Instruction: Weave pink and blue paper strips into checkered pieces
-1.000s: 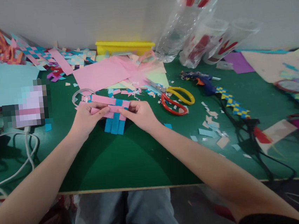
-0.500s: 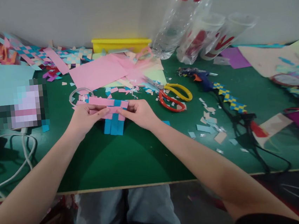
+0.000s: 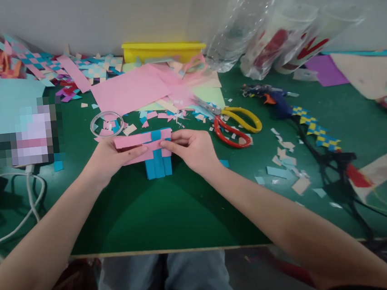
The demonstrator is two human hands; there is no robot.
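Observation:
Pink and blue paper strips (image 3: 158,154), woven over and under each other, are held between both hands above the green table. My left hand (image 3: 110,158) pinches the pink strips at their left side, its thumb lying across the front. At the right side, my right hand (image 3: 192,146) grips the weave with thumb and fingers. Several blue strip ends hang below the pink ones. Just behind my left hand lies a clear tape roll (image 3: 106,124). Scissors with one red and one yellow handle (image 3: 232,125) rest to the right of my right hand.
Pink sheets (image 3: 129,88) and paper scraps lie behind, before a yellow tray (image 3: 164,52). Bagged plastic cups (image 3: 307,52) stand at the back right. A blue glue gun (image 3: 280,102) with a black cable lies right. A white cable (image 3: 32,197) runs at the left.
The woven strips and both hands have shifted slightly to the right and down. The strips now face the camera more squarely. The camera view has also shifted a little.

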